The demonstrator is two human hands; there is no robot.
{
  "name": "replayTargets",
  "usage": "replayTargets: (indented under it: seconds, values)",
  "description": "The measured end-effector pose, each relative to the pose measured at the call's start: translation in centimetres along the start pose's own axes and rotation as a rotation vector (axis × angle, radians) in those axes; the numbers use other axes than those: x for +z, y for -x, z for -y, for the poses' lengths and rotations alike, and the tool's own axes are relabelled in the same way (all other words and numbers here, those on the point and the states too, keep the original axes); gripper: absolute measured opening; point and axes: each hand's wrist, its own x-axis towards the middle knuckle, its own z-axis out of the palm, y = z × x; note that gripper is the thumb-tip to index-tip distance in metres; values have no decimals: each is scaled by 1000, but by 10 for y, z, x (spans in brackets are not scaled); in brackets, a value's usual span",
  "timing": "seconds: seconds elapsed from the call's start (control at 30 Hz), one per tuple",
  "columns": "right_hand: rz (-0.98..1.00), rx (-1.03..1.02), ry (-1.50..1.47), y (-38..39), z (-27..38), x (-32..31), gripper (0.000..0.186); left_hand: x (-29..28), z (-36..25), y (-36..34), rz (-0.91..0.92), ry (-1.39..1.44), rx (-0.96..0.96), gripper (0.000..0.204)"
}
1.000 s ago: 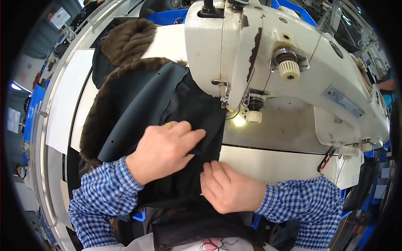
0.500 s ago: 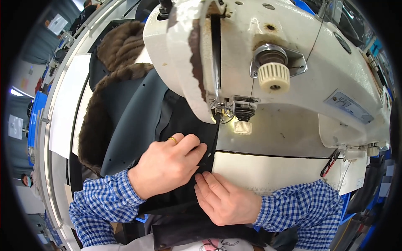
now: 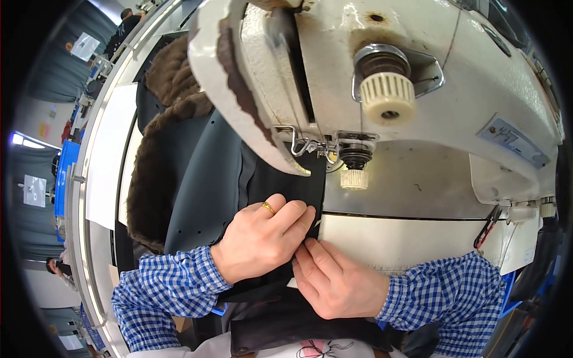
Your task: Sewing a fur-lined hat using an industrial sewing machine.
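My left hand (image 3: 265, 238), with a ring, is closed on the black fabric (image 3: 268, 182) near its right edge. My right hand (image 3: 340, 283) has curled fingers gripping that edge just below, close to the left fingertips. The fabric runs up to the needle area (image 3: 322, 152) of a white sewing machine (image 3: 453, 95), where the foot is partly hidden. Slate-grey panels with small holes (image 3: 197, 185) and brown fur trim (image 3: 146, 191) lie folded to the left. Blurred parts show in the slot of the machine head.
A white paper sheet (image 3: 110, 155) lies at the left, beside a metal rail (image 3: 83, 179) and blue bins (image 3: 67, 179). Red-and-black thread snips (image 3: 486, 230) rest at the machine's right. A person (image 3: 125, 30) is at upper left; another (image 3: 59, 271) is at lower left.
My hands have drawn together along the fabric edge and shifted slightly right in view. The machine head looms larger, and parts in its slot are now blurred.
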Motion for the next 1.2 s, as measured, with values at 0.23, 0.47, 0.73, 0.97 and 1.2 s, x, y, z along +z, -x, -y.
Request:
replayTargets:
  seconds: [0.23,0.47,0.73,0.97,1.2]
  values:
    - [-49,-4,16,1,-6,12,42,5,5,-3,-48,11,-9,42]
    - [-24,2,-15,-2,-15,10,43,6,14,-7,-5,24,4,42]
    - [-1,10,-4,-6,-22,11,42,8,21,-14,-15,19,25,42]
    - [11,30,8,-11,-30,11,40,13,30,-19,-57,18,42,40]
    - [17,51,5,-14,-37,13,38,18,42,-23,-89,5,90,29]
